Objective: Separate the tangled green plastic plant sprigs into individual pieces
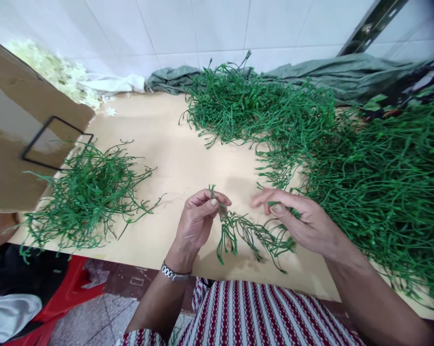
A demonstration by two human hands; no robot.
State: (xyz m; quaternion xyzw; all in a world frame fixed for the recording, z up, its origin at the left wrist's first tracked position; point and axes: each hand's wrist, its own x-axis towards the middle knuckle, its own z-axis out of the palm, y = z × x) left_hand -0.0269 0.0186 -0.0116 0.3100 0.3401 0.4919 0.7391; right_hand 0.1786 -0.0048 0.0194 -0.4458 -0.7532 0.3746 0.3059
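My left hand pinches the top of a small bunch of green plastic stems between thumb and fingers; the stems hang down over the wooden table. My right hand holds another green stem piece just to the right, close to the bunch's trailing ends. A metal watch sits on my left wrist. Both hands hover above the table's near edge.
A large heap of green stems covers the table's right side and back. A smaller pile lies at the left, beside a cardboard box. White flower pieces lie at the back left, a grey-green cloth along the wall.
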